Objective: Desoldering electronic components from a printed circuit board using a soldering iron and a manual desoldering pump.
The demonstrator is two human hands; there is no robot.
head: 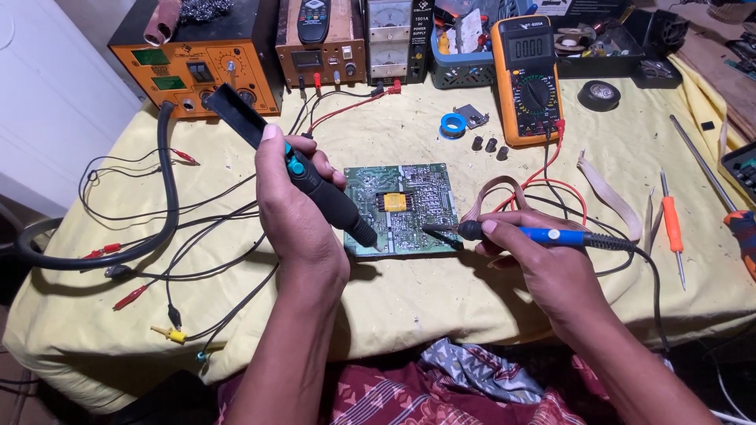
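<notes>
At the bench's back left corner stands an orange and black box with two green panels on its face; beside it a brown box, then a grey meter unit, a blue basket and an orange multimeter leaning upright. Your left hand is wrapped shut around a black desoldering pump with a teal button, tip down at the board's near left edge. The green circuit board lies flat mid-bench on the yellow cloth, a yellow part at its centre. Your right hand pinches a blue-handled soldering iron, tip touching the board's near right edge.
</notes>
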